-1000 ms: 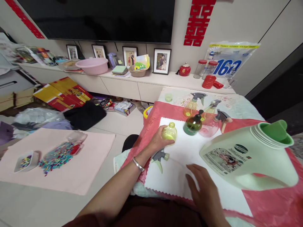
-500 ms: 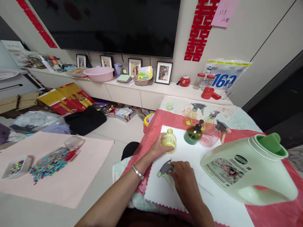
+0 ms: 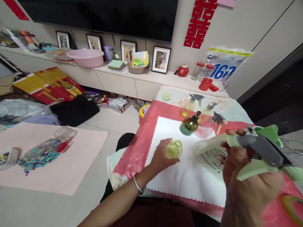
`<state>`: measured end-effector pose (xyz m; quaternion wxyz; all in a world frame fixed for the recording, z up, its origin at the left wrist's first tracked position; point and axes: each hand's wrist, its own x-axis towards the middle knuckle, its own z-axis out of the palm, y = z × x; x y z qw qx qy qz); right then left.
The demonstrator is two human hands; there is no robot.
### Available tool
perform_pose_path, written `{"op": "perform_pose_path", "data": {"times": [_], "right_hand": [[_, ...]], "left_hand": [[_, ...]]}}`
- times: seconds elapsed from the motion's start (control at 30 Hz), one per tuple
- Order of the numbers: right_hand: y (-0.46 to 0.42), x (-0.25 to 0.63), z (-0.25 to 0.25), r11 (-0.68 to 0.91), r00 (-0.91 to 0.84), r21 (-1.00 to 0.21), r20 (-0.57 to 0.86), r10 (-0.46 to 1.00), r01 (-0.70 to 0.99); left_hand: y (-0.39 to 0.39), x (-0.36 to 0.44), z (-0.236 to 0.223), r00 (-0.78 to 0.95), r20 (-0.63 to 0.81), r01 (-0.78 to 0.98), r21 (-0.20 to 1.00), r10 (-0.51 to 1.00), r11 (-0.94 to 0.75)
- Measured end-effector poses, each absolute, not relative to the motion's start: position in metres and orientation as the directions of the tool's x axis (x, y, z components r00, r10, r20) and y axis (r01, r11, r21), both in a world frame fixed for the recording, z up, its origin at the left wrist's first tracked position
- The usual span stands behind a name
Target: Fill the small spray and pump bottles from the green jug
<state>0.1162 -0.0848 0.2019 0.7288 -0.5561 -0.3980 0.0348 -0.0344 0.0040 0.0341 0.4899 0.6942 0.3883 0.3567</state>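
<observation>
My left hand (image 3: 162, 157) is wrapped round a small yellow-green bottle (image 3: 174, 149) with no cap, tilted on the white cloth (image 3: 189, 176). My right hand (image 3: 246, 183) is raised close to the camera and grips a grey and green trigger sprayer head (image 3: 262, 151). Behind that hand lies the big pale green detergent jug (image 3: 210, 154) on its side, partly hidden. At the cloth's far edge stand a dark green pump bottle (image 3: 189, 125) and a pink spray bottle (image 3: 205, 129).
Two more spray bottles (image 3: 190, 105) stand on the red plastic sheet (image 3: 139, 145). On the left, a pink mat (image 3: 59, 160) holds coloured beads and clear boxes. A low cabinet (image 3: 132, 82) with photo frames and a pink basin runs along the wall.
My right hand picked the sprayer head up off the white cloth and lifted it towards the camera. My left hand tilted the small bottle and drew it slightly nearer.
</observation>
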Motion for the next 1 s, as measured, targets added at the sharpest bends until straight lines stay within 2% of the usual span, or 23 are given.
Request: {"op": "perform_pose_path", "data": {"times": [0.07, 0.13, 0.23, 0.37, 0.6, 0.73, 1.0], "right_hand": [[-0.074, 0.112, 0.209, 0.523, 0.693, -0.791, 0.570, 0.440, 0.318], [-0.067, 0.110, 0.211, 0.547, 0.687, -0.779, 0.578, 0.441, 0.306], [-0.062, 0.109, 0.201, 0.464, 0.668, -0.803, 0.581, 0.465, 0.374], [-0.059, 0.113, 0.176, 0.404, 0.650, -0.855, 0.512, 0.562, 0.325], [-0.049, 0.120, 0.138, 0.168, 0.452, -0.940, 0.294, 0.842, 0.298], [-0.045, 0.120, 0.121, 0.129, 0.372, -0.960, 0.217, 0.903, 0.248], [-0.039, 0.125, 0.104, 0.107, 0.273, -0.978, 0.155, 0.950, 0.181]], "left_hand": [[0.003, -0.034, 0.029, 0.443, 0.168, 0.216, 0.933, 0.880, -0.287], [0.002, -0.034, 0.027, 0.448, 0.194, 0.243, 0.913, 0.873, -0.328], [0.002, -0.034, 0.025, 0.454, 0.197, 0.282, 0.893, 0.869, -0.350], [0.002, -0.033, 0.023, 0.464, 0.196, 0.290, 0.888, 0.864, -0.357], [0.002, -0.031, 0.023, 0.465, 0.179, 0.285, 0.897, 0.867, -0.338], [0.003, -0.030, 0.026, 0.475, 0.143, 0.311, 0.896, 0.868, -0.318], [0.003, -0.029, 0.028, 0.478, 0.150, 0.310, 0.893, 0.866, -0.326]]}}
